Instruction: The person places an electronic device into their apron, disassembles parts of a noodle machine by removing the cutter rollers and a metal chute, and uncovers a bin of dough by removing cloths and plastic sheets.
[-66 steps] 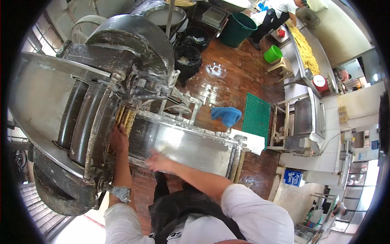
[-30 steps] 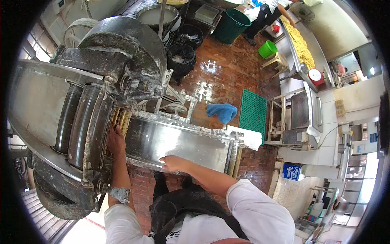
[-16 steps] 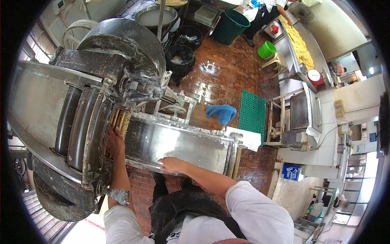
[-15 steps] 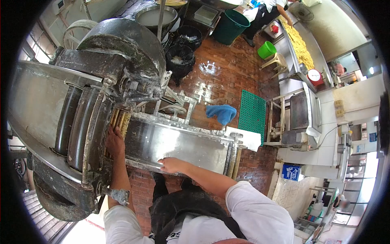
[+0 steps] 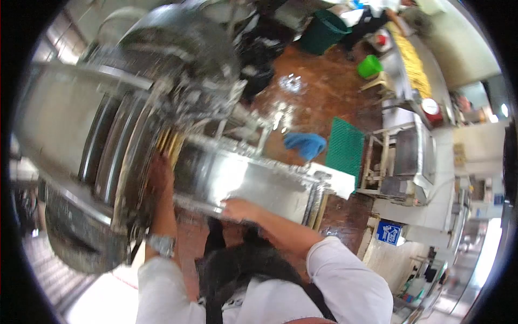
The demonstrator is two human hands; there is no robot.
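Note:
My left hand (image 5: 161,174) reaches in at a brass-coloured ribbed roller (image 5: 170,144) on the large dough-rolling machine. Its fingers are blurred and partly hidden against the dark frame, so their grip cannot be told. My right hand (image 5: 240,209) is at the near rim of the long metal bed (image 5: 259,186), its fingers smeared by motion. No loose object shows in it. Two smooth steel rollers (image 5: 116,154) lie left of my left hand, beside a broad metal feed plate (image 5: 59,116).
A blue cloth (image 5: 305,144) hangs beyond the metal bed, near a green mat (image 5: 345,148). Farther back stand a dark green bin (image 5: 324,32) and a bright green bucket (image 5: 369,66). A person (image 5: 372,24) works at a table bearing yellow material (image 5: 411,62).
The whole view has shifted and blurred, with the machine turned slightly in the picture. My left hand remains by the brass roller. My right hand remains at the bed's near rim, its fingers less distinct.

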